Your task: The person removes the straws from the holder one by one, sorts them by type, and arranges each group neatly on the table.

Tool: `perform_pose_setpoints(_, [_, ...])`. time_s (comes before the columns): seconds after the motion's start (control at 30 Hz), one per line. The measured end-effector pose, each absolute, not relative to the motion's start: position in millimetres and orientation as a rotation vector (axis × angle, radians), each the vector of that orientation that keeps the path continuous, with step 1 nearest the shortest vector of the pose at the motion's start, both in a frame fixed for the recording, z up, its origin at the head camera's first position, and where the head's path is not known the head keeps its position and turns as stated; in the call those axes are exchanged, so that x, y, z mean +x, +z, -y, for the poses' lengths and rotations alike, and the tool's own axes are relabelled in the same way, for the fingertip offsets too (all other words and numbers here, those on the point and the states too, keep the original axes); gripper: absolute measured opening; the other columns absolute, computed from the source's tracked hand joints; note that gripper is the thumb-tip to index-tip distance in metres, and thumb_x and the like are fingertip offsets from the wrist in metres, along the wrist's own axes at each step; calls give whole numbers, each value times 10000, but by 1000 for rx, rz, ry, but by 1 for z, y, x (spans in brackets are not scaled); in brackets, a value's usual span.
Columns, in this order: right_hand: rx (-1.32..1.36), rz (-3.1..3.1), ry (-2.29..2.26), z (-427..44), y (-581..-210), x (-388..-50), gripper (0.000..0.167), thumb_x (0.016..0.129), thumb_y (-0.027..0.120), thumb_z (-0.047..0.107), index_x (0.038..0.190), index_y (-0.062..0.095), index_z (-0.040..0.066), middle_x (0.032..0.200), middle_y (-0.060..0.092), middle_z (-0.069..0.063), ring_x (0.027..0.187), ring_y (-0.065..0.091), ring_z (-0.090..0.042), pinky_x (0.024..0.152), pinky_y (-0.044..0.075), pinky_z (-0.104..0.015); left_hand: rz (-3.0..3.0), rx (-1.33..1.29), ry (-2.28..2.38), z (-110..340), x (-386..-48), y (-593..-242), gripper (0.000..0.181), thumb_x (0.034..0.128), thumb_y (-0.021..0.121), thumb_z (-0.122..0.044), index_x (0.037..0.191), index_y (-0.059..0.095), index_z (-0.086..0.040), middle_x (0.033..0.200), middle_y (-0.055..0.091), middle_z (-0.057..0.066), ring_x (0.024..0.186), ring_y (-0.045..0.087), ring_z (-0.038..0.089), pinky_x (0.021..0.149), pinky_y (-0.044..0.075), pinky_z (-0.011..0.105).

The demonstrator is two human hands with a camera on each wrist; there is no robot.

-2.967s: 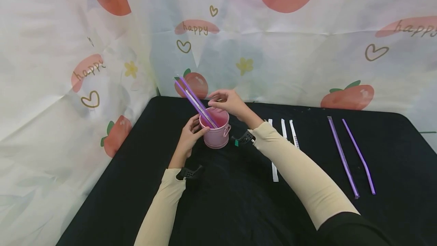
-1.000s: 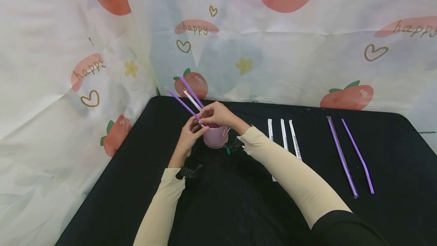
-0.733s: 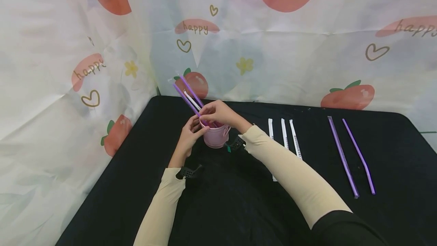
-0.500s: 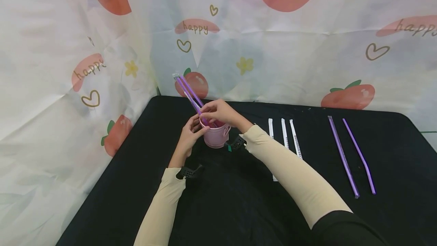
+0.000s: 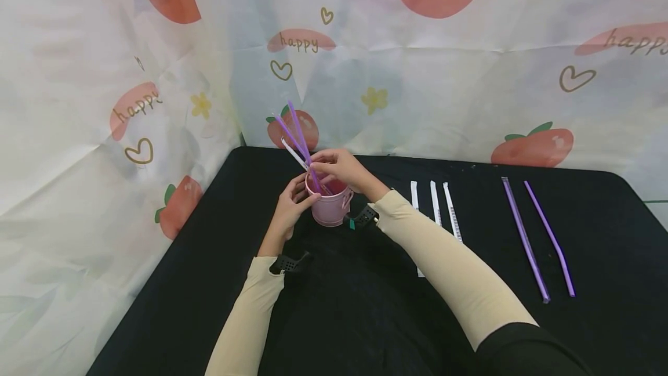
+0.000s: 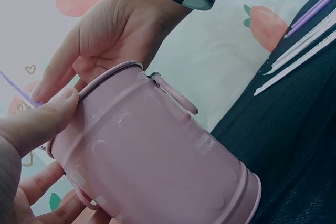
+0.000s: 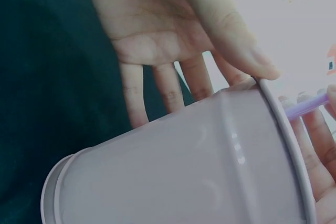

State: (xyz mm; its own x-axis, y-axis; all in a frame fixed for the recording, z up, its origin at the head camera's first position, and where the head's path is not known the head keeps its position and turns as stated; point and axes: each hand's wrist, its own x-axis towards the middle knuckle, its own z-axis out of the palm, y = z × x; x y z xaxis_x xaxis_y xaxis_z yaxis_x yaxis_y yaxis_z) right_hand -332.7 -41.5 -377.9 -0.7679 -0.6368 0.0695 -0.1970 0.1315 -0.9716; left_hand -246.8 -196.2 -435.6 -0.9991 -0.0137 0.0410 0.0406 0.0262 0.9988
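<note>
A pink bucket (image 5: 330, 212) stands on the black-covered table. My left hand (image 5: 288, 209) grips its rim at the left, thumb on the near outer side; the left wrist view shows the thumb on the bucket (image 6: 152, 145) close up. Over the opening, my right hand (image 5: 345, 172) pinches a purple straw (image 5: 295, 118) whose lower end is inside. In the right wrist view the purple straw (image 7: 308, 106) passes between the fingertips beyond the rim. A second purple straw (image 5: 283, 127) and a white paper-wrapped straw (image 5: 292, 152) lean left out of the bucket.
Several white wrapped straws (image 5: 452, 213) lie right of the bucket, partly under the right sleeve (image 5: 443, 248). Farther right lie two purple straws (image 5: 524, 239), one bent near its lower end. A patterned cloth (image 5: 443, 91) hangs behind the table's back edge.
My right hand, earlier raised over the bucket's far rim, has come to pinch a purple straw. The straw's top has swung right, past the other purple straw. My left hand has stayed put.
</note>
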Motion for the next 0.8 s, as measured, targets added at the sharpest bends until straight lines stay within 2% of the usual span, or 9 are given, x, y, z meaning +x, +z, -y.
perform_pose_setpoints(0.4, [-651, -1990, -1900, 38, -373, -331, 309, 928, 578, 124, 1176, 604, -57, 991, 677, -106, 825, 668, -106, 781, 573, -367, 2233, -44, -2163, 188, -231, -409, 609, 885, 618, -64, 1423, 336, -17, 1440, 372, 233, 1334, 371, 385, 1107, 321, 498])
perform_pose_setpoints(0.53, [-650, -2024, -1943, 36, -367, -331, 308, 926, 584, 131, 1173, 605, -52, 1016, 684, -142, 816, 676, -116, 799, 569, -366, 2237, -38, -2153, 188, -232, -411, 608, 883, 621, -64, 1422, 342, -18, 1432, 386, 228, 1327, 379, 381, 1107, 321, 498])
perform_pose_setpoints(0.67, [-668, -1989, -2035, 32, -355, -330, 304, 928, 575, 110, 1174, 590, -68, 1083, 639, -261, 846, 690, -187, 776, 572, -396, 2226, -37, -2151, 192, -240, -424, 620, 878, 638, -81, 1426, 349, -52, 1438, 390, 205, 1325, 385, 365, 1108, 323, 492])
perform_pose_setpoints(0.8, [-666, -1967, -2098, 27, -342, -331, 334, 924, 578, 99, 1192, 563, -101, 1090, 618, -280, 835, 683, -196, 749, 576, -407, 2202, -36, -2145, 194, -246, -436, 613, 872, 652, -96, 1417, 371, -81, 1427, 409, 184, 1314, 401, 344, 1103, 329, 493])
